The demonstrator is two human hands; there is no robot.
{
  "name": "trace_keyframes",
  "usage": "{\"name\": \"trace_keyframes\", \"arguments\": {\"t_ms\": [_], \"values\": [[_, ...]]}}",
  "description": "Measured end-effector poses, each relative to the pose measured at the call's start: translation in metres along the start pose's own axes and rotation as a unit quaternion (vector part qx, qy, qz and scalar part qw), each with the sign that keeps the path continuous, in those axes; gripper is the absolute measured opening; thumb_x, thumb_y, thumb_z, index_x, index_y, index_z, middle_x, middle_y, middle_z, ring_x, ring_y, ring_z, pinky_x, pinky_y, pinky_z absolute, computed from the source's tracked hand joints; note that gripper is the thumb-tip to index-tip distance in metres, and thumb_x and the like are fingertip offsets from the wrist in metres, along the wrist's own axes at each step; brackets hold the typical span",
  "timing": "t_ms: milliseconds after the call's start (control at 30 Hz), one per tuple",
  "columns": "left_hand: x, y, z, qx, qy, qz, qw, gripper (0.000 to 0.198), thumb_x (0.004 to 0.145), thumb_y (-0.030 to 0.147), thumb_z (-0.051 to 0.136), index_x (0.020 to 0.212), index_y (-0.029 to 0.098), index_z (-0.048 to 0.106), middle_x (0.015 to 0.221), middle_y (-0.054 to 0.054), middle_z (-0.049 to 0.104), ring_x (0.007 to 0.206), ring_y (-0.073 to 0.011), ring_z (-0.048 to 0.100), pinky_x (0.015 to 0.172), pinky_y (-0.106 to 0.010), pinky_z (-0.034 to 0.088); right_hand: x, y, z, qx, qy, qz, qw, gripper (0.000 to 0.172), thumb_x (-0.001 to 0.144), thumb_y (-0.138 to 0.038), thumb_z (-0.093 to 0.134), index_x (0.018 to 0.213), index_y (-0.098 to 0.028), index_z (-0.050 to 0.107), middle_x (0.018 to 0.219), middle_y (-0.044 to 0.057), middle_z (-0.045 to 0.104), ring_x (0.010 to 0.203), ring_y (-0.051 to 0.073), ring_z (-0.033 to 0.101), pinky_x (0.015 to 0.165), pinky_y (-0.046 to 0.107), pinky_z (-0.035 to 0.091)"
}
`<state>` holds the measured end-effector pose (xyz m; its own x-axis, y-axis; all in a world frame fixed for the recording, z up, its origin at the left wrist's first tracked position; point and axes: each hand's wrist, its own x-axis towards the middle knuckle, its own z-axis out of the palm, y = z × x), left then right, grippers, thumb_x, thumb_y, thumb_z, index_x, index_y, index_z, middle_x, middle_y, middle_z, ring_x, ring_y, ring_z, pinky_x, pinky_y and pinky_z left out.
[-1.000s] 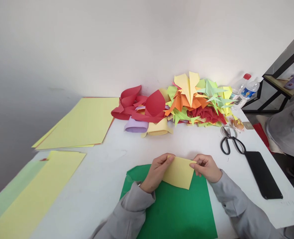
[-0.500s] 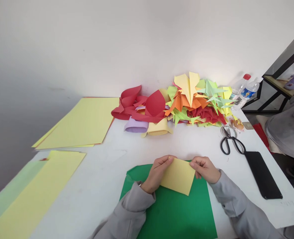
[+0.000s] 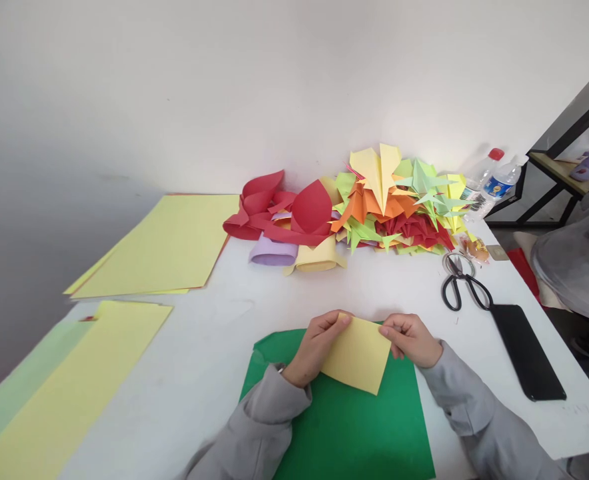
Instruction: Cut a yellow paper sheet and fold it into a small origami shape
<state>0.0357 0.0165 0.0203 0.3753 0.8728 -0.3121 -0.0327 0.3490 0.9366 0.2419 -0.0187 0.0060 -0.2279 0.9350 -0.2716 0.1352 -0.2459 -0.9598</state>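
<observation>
A small piece of yellow paper (image 3: 358, 355) is held up between my two hands, tilted above a green sheet (image 3: 354, 433). My left hand (image 3: 317, 347) grips its upper left corner, thumb on the front and fingers behind. At the upper right corner, my right hand (image 3: 410, 339) pinches the paper between thumb and fingers. The green sheet lies on the white table under both hands, one of its far corners looking slightly creased.
Folded paper planes (image 3: 389, 200) are heaped by the wall, beside rolled paper shapes (image 3: 304, 220). Black-handled scissors (image 3: 467, 283) and a black phone (image 3: 528, 353) lie at right. Large yellow sheets (image 3: 169, 247) and yellow strips (image 3: 84, 380) lie left. Bottles (image 3: 499, 180) stand back right.
Almost nothing differs. The yellow paper bows a little more along its lower edge, and my left hand has shifted up very slightly.
</observation>
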Motion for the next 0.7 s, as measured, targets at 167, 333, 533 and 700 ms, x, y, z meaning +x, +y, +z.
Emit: {"name": "trace_keyframes", "arguments": {"t_ms": [167, 333, 533, 700], "values": [[0.0008, -0.0013, -0.0004, 0.029, -0.007, 0.010, 0.999, 0.035, 0.070, 0.049, 0.069, 0.071, 0.014, 0.065, 0.062, 0.000, 0.059, 0.058, -0.0138, 0.050, 0.054, -0.024, 0.039, 0.0001, 0.0002, 0.0001, 0.011, -0.012, 0.001, 1.000, 0.047, 0.073, -0.063, 0.062, 0.069, -0.017, 0.057, 0.038, -0.007, 0.050, 0.030, 0.006, 0.040, 0.033, 0.018, 0.030], [0.0015, -0.0005, -0.0006, 0.021, -0.005, 0.015, 1.000, 0.035, 0.071, 0.049, 0.069, 0.072, 0.014, 0.066, 0.062, 0.000, 0.059, 0.057, -0.0129, 0.050, 0.053, -0.024, 0.039, 0.0005, 0.0007, 0.0006, 0.029, -0.018, 0.002, 0.999, 0.045, 0.067, -0.060, 0.069, 0.068, -0.018, 0.056, 0.042, -0.006, 0.051, 0.033, 0.007, 0.044, 0.033, 0.018, 0.032], [0.0017, -0.0037, -0.0019, 0.004, -0.007, -0.009, 1.000, 0.035, 0.069, 0.047, 0.071, 0.073, 0.012, 0.068, 0.064, -0.002, 0.065, 0.058, -0.0141, 0.055, 0.053, -0.024, 0.043, 0.0004, -0.0001, 0.0003, 0.019, 0.008, -0.004, 1.000, 0.045, 0.070, -0.061, 0.066, 0.066, -0.017, 0.056, 0.039, -0.006, 0.050, 0.031, 0.006, 0.041, 0.033, 0.018, 0.031], [0.0026, -0.0045, -0.0010, -0.003, -0.050, -0.023, 0.998, 0.039, 0.062, 0.040, 0.079, 0.087, 0.012, 0.071, 0.081, -0.006, 0.072, 0.070, -0.0193, 0.063, 0.061, -0.028, 0.050, 0.0026, 0.0021, -0.0038, 0.035, 0.082, -0.025, 0.996, 0.042, 0.071, -0.058, 0.067, 0.066, -0.017, 0.057, 0.037, -0.006, 0.050, 0.029, 0.006, 0.037, 0.032, 0.018, 0.026]]}}
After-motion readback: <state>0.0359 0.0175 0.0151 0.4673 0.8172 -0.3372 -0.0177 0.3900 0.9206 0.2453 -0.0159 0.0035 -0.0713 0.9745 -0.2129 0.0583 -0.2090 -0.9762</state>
